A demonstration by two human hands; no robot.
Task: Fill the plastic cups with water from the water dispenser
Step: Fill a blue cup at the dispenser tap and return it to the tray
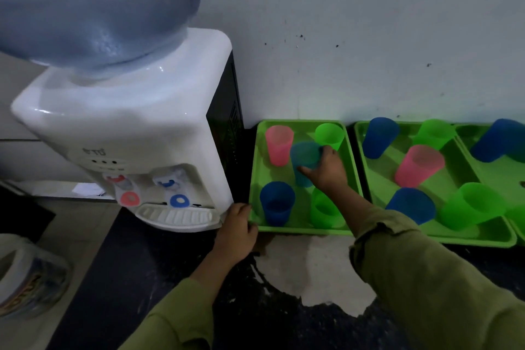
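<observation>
Teal plastic cup is in the grip of my right hand, fingers and thumb wrapped round its side, over the green tray. Just beyond my fingertips stand a pink cup and a green cup. Nearer my wrist are a blue cup and a second green cup. My left hand curls at the tray's near corner, beside the water dispenser. Whether it grips the rim, I cannot tell.

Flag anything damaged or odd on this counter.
The dark counter has a large pale patch with ragged edges just in front of the left green tray; its top layer looks worn or peeled away.
</observation>
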